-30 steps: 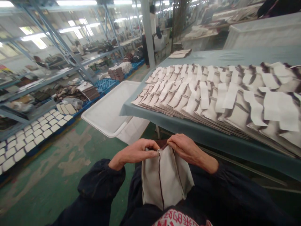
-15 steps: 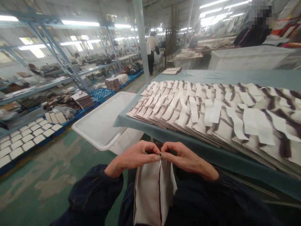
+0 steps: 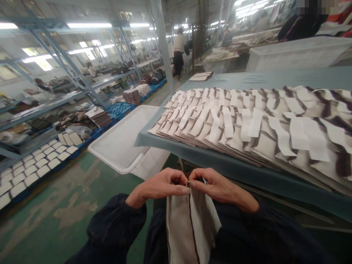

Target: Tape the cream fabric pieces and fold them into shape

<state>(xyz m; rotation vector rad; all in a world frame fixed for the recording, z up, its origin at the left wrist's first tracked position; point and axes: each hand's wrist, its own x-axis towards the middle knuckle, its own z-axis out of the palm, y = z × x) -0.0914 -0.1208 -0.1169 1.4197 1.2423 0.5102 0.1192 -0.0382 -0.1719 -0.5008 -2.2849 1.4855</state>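
A beige sewn fabric piece (image 3: 180,227) with a dark seam down its middle hangs between my arms, over my lap. My left hand (image 3: 165,183) pinches its top edge just left of the seam, thumb in front. On the other side of the seam, my right hand (image 3: 213,183) grips the same edge between thumb and fingers. The two thumb tips almost meet at the seam. Behind my hands, rows of similar beige fabric pieces (image 3: 261,143) with white strips lie overlapped on a table with a green-grey cover (image 3: 148,137).
A white plastic bin (image 3: 110,146) stands left of the table. Along the left, blue pallets (image 3: 121,110) carry stacked fabric, with pale panels (image 3: 41,163) laid out in rows nearer me. A pillar (image 3: 162,44) rises behind the table. Another bin (image 3: 297,53) and a person in dark clothing (image 3: 301,25) are beyond.
My hands keep their pinch at the seam. The fabric piece's lower part has swung a little to the right and its right side spreads wider. The view has tilted down slightly.
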